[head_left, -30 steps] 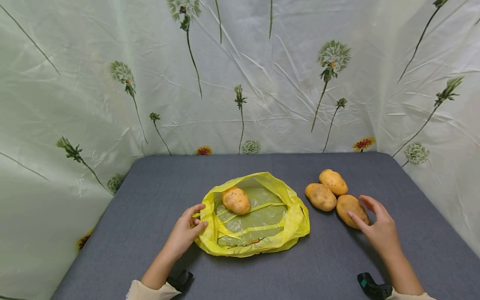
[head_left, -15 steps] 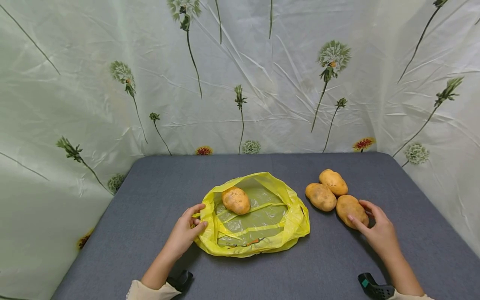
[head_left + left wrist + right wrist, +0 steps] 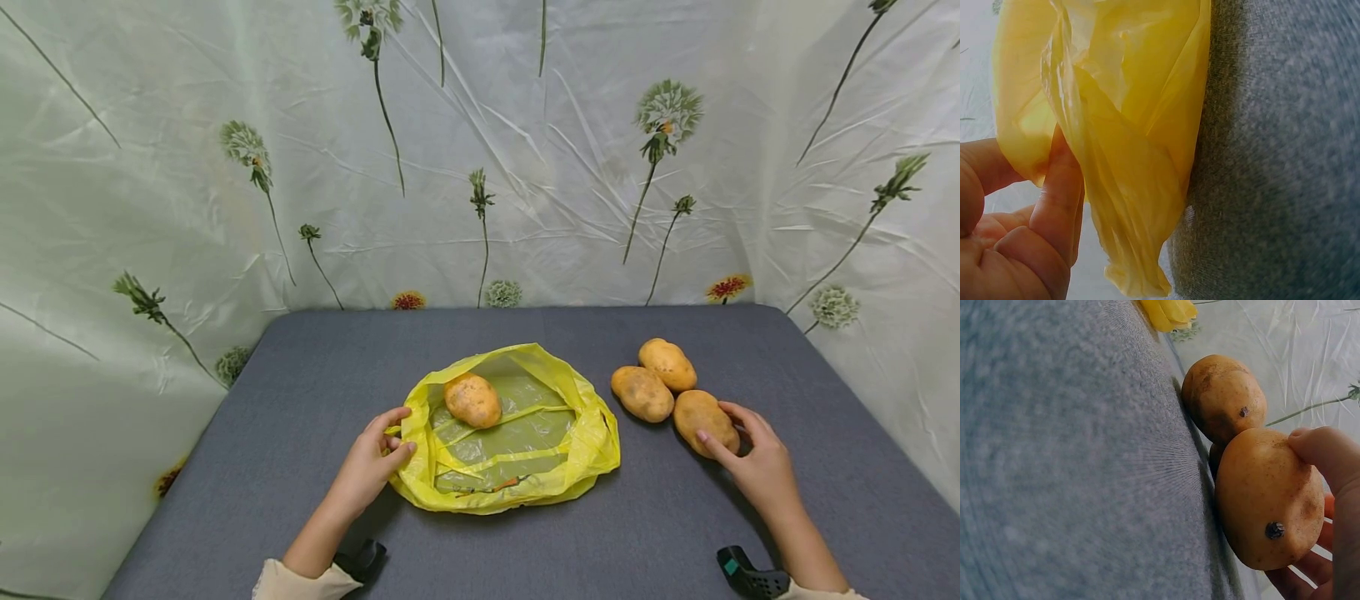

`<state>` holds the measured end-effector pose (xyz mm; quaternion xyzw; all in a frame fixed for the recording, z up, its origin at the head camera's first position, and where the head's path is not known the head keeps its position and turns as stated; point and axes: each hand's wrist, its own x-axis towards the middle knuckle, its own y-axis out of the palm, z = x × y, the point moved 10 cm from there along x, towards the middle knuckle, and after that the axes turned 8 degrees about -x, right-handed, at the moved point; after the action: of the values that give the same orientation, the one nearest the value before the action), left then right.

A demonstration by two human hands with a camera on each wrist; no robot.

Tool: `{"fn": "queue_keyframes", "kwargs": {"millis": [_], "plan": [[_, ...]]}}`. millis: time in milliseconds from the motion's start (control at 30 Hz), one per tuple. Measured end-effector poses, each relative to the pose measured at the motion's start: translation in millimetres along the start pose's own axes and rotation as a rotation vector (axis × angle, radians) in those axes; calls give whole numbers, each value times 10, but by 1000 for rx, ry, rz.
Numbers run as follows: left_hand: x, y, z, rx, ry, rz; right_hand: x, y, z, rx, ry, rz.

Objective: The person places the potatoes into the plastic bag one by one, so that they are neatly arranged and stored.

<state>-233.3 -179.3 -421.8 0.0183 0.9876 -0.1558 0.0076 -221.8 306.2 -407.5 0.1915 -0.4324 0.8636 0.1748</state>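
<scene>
A yellow plastic bag (image 3: 600,437) lies with its mouth spread wide, and one potato (image 3: 472,401) rests inside toward its back left. My left hand (image 3: 367,457) pinches the bag's left rim; up close in the left wrist view, thin folds of the bag (image 3: 1135,144) pass between thumb and fingers. Right of the bag, my right hand (image 3: 763,467) grips the nearest of three potatoes, a brown one (image 3: 701,421) on the table. In the right wrist view the thumb lies on top of this potato (image 3: 1266,494), fingers behind it.
Two more potatoes, one at left (image 3: 642,394) and one farther back (image 3: 667,364), lie against each other beside the gripped one. The grey cloth-covered table (image 3: 540,554) ends at a flower-printed curtain (image 3: 555,167). Each wrist wears a black strap device (image 3: 750,573).
My right hand's fingers and thumb have closed in on the nearest potato, which has barely shifted. The left hand and the bag have stayed put.
</scene>
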Motion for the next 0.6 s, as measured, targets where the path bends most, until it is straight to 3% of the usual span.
{"fn": "queue_keyframes", "kwargs": {"millis": [600], "plan": [[6,7,18,-12,-23,-1,36,-135,131,76,-7,-120]]}}
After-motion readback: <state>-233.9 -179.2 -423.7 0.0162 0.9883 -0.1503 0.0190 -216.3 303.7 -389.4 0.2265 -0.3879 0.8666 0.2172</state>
